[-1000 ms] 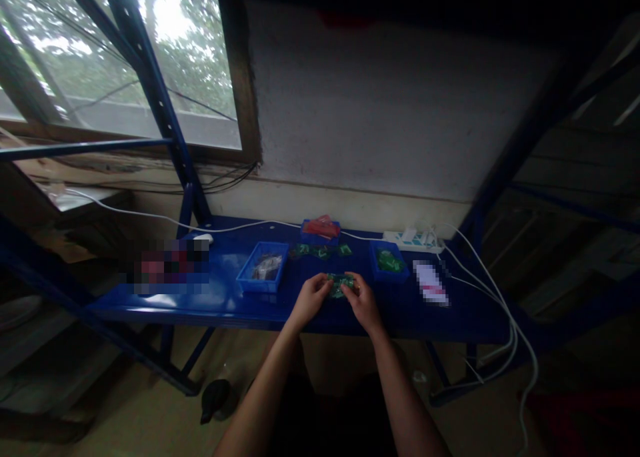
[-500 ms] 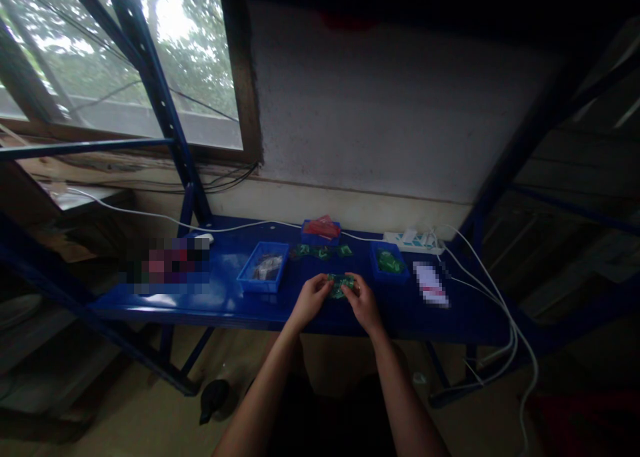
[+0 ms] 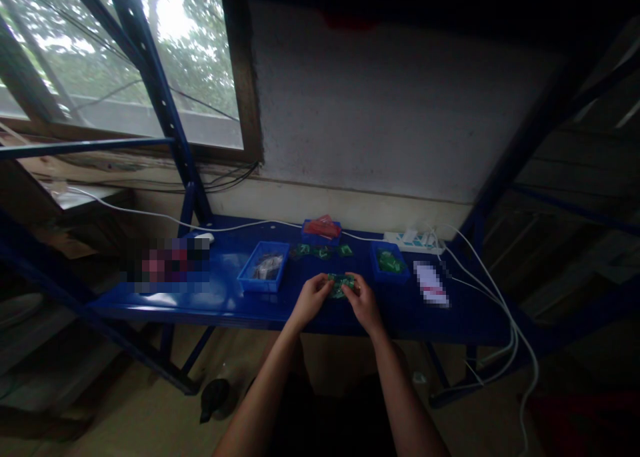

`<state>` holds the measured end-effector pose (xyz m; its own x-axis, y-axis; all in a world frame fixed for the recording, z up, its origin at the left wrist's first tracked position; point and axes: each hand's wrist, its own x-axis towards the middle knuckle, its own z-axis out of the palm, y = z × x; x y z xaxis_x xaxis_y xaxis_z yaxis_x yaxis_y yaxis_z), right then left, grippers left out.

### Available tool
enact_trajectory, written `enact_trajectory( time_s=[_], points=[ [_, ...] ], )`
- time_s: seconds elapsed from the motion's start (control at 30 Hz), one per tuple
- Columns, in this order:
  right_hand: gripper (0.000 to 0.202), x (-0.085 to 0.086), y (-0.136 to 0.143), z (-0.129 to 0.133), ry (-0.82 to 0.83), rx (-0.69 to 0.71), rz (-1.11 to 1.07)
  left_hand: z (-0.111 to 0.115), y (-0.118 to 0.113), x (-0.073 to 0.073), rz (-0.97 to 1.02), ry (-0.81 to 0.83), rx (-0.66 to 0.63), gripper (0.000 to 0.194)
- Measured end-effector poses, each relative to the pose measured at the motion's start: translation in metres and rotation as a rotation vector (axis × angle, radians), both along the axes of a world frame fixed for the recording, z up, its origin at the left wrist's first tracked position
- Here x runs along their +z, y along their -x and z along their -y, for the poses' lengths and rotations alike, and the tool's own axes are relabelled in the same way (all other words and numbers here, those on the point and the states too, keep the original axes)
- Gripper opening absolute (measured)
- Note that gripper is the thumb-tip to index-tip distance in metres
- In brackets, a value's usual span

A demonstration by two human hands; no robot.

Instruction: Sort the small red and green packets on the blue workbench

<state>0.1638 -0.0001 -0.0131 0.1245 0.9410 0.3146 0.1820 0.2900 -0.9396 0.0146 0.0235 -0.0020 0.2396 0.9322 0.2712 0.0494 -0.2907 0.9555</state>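
A small green plastic packet (image 3: 341, 285) is held between my two hands over the front part of the blue table (image 3: 225, 303). My left hand (image 3: 316, 290) pinches its left end, and my right hand (image 3: 361, 295) grips the right end with the thumb on top. What the packet contains is too small to make out. Just beyond it lie several similar green packets (image 3: 324, 251) in a row. To the left stands a blue bin (image 3: 263, 285) with clear or greyish packets; to the right, another blue bin (image 3: 389, 280) holds green packets (image 3: 390, 261).
At the back sits a blue bin with red plastic bags (image 3: 323, 227). A white power strip (image 3: 413, 242) with plugs and white cables (image 3: 513, 337) lies at the back right. Blurred-out items (image 3: 170, 260) are on the left, and a blurred white item (image 3: 431, 285) on the right. Blue shelf posts flank the table.
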Motion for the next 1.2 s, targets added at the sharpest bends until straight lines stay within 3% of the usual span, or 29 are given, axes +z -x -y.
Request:
enact_trajectory(
  time_s=[1.2],
  points=[
    [0.032,0.0007,0.0016,0.0002,0.011,0.0,-0.015,-0.0009,-0.0002,-0.0003,0.007,0.017,-0.013,0.027]
  ],
)
